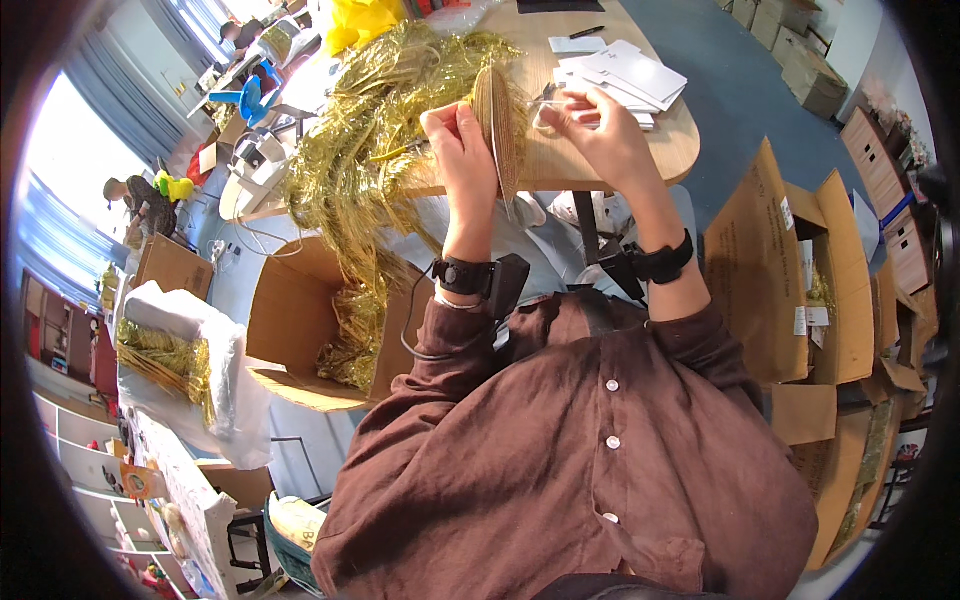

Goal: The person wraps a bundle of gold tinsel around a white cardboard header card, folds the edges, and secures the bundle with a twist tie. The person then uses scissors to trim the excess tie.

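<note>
My left hand (463, 170) is closed on a tan-gold, ribbed, rounded flat piece (496, 130), which I hold upright and see nearly edge-on. Its kind is not clear from here. Just right of it, my right hand (603, 137) is raised with fingers bent in a pinch. A thin white strand (541, 112) shows at those fingertips, too fine to tell exactly. Behind and left of my left hand, a big heap of shiny gold tinsel strands (350, 150) covers the table and hangs over its near edge.
White cards (625, 75) and a black pen (587, 32) lie on the wooden table (670, 140). An open cardboard box (290, 320) with tinsel stands below left; more cartons (750, 270) stand at right. Two people (140, 205) are at the far left.
</note>
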`<state>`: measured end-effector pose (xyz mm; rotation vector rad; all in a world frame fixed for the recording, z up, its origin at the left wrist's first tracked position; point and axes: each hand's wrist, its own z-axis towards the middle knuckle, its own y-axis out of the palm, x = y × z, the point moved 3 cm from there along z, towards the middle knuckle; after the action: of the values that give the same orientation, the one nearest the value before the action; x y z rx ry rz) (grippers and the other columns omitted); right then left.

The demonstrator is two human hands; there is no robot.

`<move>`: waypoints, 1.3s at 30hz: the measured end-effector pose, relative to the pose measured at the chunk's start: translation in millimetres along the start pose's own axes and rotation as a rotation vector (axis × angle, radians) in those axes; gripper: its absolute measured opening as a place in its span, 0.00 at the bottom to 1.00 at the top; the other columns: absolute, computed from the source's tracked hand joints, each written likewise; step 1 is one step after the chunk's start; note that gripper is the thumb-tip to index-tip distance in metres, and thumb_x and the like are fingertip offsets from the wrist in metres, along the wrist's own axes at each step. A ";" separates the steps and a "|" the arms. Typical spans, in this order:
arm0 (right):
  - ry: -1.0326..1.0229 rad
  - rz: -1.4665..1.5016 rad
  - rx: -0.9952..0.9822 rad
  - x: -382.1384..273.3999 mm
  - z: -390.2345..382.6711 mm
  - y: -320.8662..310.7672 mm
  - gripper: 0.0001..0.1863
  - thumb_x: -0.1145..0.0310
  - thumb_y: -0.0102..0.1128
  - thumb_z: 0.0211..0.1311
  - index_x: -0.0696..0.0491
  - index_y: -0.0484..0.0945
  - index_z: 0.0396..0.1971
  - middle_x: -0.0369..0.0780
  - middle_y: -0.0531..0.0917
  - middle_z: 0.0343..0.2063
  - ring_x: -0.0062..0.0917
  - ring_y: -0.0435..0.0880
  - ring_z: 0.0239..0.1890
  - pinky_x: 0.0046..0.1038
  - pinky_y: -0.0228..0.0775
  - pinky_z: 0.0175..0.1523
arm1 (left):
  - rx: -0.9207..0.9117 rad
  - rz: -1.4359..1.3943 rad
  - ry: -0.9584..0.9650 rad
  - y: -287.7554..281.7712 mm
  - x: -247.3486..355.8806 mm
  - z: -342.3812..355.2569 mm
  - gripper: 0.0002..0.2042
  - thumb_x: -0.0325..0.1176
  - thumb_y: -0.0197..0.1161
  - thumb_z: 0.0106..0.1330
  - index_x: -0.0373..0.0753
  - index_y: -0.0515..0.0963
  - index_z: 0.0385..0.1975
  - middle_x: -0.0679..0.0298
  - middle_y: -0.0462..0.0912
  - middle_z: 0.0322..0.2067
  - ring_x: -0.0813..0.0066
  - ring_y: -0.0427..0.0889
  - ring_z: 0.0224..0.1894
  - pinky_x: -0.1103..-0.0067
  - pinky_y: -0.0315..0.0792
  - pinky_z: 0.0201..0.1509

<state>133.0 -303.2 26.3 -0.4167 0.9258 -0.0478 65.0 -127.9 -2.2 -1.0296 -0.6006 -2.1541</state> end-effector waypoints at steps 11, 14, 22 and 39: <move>-0.298 0.519 0.164 -12.6 -10.3 21.9 0.07 0.78 0.67 0.59 0.55 0.86 0.37 0.37 0.87 0.33 0.21 0.86 0.36 0.22 0.78 0.43 | -0.035 -0.085 -0.034 0.1 -6.4 -2.9 0.09 0.37 0.50 0.78 0.38 0.67 0.42 0.70 0.70 0.33 0.85 0.67 0.35 0.83 0.66 0.40; -0.376 0.257 0.246 -19.1 -16.3 23.6 0.08 0.77 0.67 0.58 0.54 0.85 0.38 0.40 0.87 0.34 0.27 0.86 0.36 0.24 0.78 0.40 | -0.028 -0.122 -0.040 0.3 -7.4 -2.9 0.08 0.33 0.50 0.78 0.35 0.67 0.41 0.68 0.69 0.33 0.83 0.66 0.33 0.82 0.66 0.40; -0.595 -0.272 0.309 -22.8 -24.3 19.2 0.09 0.73 0.67 0.54 0.51 0.84 0.37 0.36 0.82 0.29 0.29 0.83 0.34 0.30 0.78 0.38 | -0.039 -0.109 -0.053 2.1 -8.5 -4.2 0.08 0.34 0.50 0.78 0.35 0.67 0.41 0.68 0.69 0.34 0.83 0.66 0.35 0.82 0.66 0.41; -0.595 -0.238 0.313 -15.7 -23.9 19.5 0.10 0.77 0.65 0.52 0.52 0.84 0.37 0.37 0.79 0.29 0.31 0.81 0.35 0.30 0.77 0.37 | -0.051 -0.097 -0.035 6.5 -6.5 -6.5 0.09 0.37 0.51 0.78 0.38 0.68 0.42 0.68 0.70 0.34 0.83 0.66 0.36 0.82 0.66 0.41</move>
<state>102.1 -289.7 18.5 -0.2250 0.2706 -0.2680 69.6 -134.0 -10.4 -1.0881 -0.6270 -2.2504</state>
